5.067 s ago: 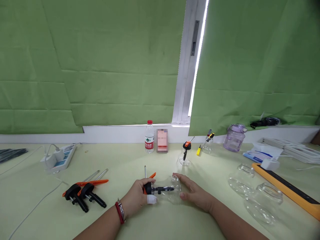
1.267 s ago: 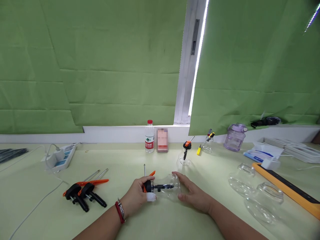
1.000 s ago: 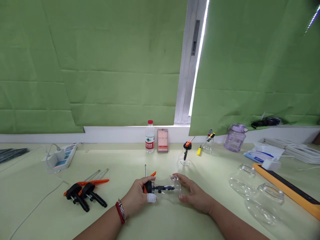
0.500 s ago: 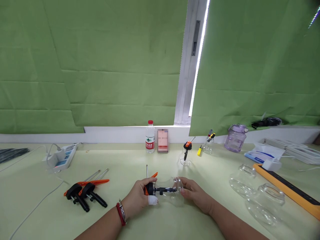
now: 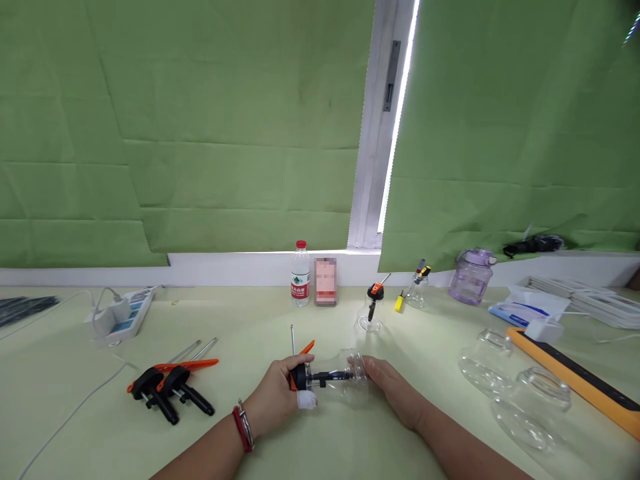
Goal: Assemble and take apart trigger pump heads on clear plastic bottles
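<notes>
A clear glass jar [image 5: 345, 395] lies on its side between my two hands. Its neck meets a black pump head [image 5: 299, 377] with an orange spout and a metal tube, and the black pump body reaches inside the glass. My left hand [image 5: 278, 390], with white tape on one finger, is closed around the pump head and neck. Against the jar's base rests my right hand [image 5: 395, 388], its fingers partly hidden behind the glass. Two similar black pump heads [image 5: 149, 385] with orange spouts lie at the left. A jar with its pump head fitted [image 5: 371, 323] stands behind my hands.
Two clear jars [image 5: 533, 407] sit at the right beside an orange and black bar [image 5: 580, 380]. Farther back are a water bottle [image 5: 300, 283], a phone [image 5: 326, 283], a jar of screwdrivers [image 5: 417, 293] and a purple jug [image 5: 471, 279]. A power strip [image 5: 131, 317] lies left.
The fingers of my right hand have shifted round the jar's base, and the thumb no longer shows over the glass. The jar has turned slightly.
</notes>
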Demonstrator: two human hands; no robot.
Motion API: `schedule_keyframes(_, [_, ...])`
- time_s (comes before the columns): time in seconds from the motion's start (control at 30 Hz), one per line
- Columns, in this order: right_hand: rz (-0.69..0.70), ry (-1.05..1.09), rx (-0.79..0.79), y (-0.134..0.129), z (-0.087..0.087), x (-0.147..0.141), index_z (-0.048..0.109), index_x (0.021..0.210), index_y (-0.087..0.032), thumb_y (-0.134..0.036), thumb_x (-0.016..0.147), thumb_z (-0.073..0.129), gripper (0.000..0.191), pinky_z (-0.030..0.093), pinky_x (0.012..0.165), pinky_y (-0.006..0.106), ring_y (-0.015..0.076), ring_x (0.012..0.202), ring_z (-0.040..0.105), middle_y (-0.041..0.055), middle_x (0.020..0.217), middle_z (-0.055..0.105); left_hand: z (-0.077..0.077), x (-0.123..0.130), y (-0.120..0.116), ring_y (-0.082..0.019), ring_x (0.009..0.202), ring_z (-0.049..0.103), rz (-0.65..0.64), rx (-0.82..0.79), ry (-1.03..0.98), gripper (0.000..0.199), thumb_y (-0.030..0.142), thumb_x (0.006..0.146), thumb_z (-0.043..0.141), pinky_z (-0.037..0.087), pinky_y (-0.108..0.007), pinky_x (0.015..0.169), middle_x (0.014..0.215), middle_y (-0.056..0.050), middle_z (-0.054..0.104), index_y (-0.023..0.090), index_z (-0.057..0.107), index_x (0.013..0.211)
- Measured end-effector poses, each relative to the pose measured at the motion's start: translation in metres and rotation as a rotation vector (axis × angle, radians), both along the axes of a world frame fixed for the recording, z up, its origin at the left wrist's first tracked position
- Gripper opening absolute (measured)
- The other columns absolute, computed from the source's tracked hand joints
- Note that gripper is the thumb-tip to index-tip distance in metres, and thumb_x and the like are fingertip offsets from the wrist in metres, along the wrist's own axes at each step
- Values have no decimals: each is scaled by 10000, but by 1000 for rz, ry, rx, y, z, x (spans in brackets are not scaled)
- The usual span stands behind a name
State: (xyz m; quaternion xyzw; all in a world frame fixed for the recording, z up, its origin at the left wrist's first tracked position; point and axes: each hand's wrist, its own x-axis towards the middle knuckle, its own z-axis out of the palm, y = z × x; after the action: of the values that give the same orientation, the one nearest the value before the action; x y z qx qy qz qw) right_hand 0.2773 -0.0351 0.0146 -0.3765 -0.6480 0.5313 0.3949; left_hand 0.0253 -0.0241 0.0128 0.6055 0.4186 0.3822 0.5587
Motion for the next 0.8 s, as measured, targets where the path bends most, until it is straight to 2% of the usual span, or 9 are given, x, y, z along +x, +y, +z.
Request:
schedule_keyframes(0.07, [55, 51, -28, 0, -3, 4, 431, 1335, -259, -535, 822, 537, 592, 287, 1014, 430, 264, 1176, 445, 87, 1252, 535, 1, 0, 1, -123, 666, 511, 16, -9, -14, 739, 201, 465, 836, 437, -241, 644, 759, 2, 565, 116, 584, 1155])
schedule_keyframes(0.1, [74, 66, -37, 1, -5, 6, 335, 1389, -290, -501, 793, 600, 685, 257, 1039, 429, 257, 1247, 382, 81, 1329, 475, 2, -1, 1, -124, 665, 512, 20, -13, -18, 742, 204, 466, 836, 434, -239, 639, 754, 1, 569, 115, 582, 1158])
schedule_keyframes(0.17, [78, 71, -38, 2, -7, 8, 284, 1407, -311, -446, 748, 677, 778, 217, 1064, 429, 248, 1307, 306, 79, 1380, 424, 1, -1, 2, -124, 665, 509, 26, -20, -18, 741, 208, 473, 834, 430, -238, 634, 749, 1, 570, 116, 580, 1163])
schedule_keyframes(0.23, [67, 78, -43, 3, -7, 8, 362, 1371, -289, -440, 737, 688, 729, 234, 1054, 437, 260, 1280, 347, 93, 1339, 464, 0, -1, 2, -127, 677, 509, 20, -20, -12, 739, 206, 472, 834, 429, -239, 643, 761, -1, 574, 121, 584, 1162])
schedule_keyframes(0.37, [107, 127, -60, 1, 4, -1, 507, 1257, -220, -470, 789, 613, 542, 326, 977, 435, 267, 1093, 506, 90, 1105, 594, -3, -2, 3, -138, 691, 519, 10, 1, 13, 736, 215, 447, 846, 440, -251, 654, 798, -16, 590, 134, 608, 1138])
schedule_keyframes(0.47, [117, 119, -28, -1, 10, -5, 591, 1124, -188, -479, 823, 561, 420, 365, 915, 393, 239, 979, 533, 68, 980, 609, -3, -2, 2, -142, 697, 523, 8, 5, 27, 732, 223, 444, 847, 445, -257, 661, 806, -19, 587, 133, 612, 1131])
schedule_keyframes(0.6, [54, 54, -1, 0, 7, -4, 622, 907, -162, -535, 813, 541, 392, 393, 796, 335, 197, 820, 520, 39, 847, 584, -3, -1, 0, -138, 701, 518, -19, -7, 25, 729, 211, 450, 844, 444, -256, 670, 801, -11, 576, 136, 603, 1133])
schedule_keyframes(0.7, [25, 17, 23, 2, 2, -1, 632, 873, -161, -552, 829, 505, 413, 384, 820, 338, 208, 849, 524, 50, 850, 593, -3, -1, -1, -137, 698, 515, -27, -22, -2, 725, 210, 450, 844, 442, -258, 670, 787, -3, 568, 140, 600, 1130])
schedule_keyframes(0.8, [34, 39, 4, 2, -2, 1, 624, 1057, -173, -582, 818, 502, 489, 357, 915, 378, 250, 997, 525, 92, 1006, 608, -1, -1, -1, -142, 710, 520, -15, -31, -18, 723, 210, 451, 843, 440, -260, 680, 797, -9, 574, 137, 602, 1128])
